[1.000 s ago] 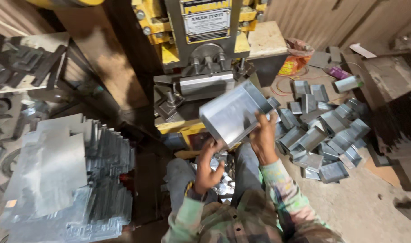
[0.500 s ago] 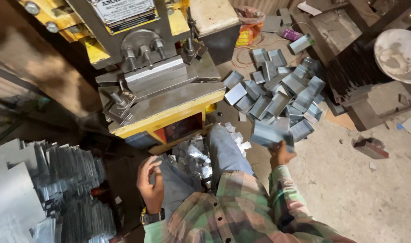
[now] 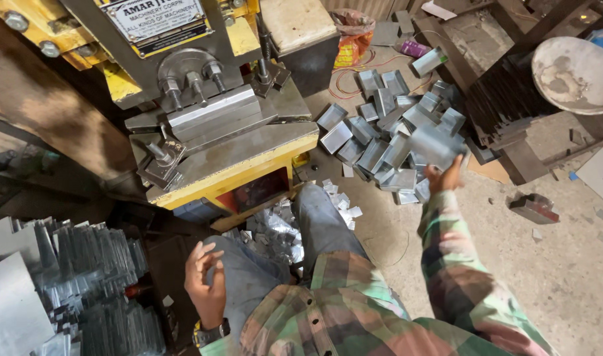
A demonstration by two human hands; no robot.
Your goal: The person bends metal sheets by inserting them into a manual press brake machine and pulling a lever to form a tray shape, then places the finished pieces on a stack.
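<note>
- My right hand (image 3: 444, 177) grips a bent sheet-metal tray (image 3: 435, 146), fingers closed on its near edge; it hangs over the pile of trays (image 3: 387, 128), long axis running left-right, blurred.
- My left hand (image 3: 206, 282) hovers empty, fingers loosely curled, above my knee.
- Dusty concrete floor (image 3: 565, 264); yellow press (image 3: 216, 125) ahead.

one press (image 3: 209, 112), two hands (image 3: 206, 290)
</note>
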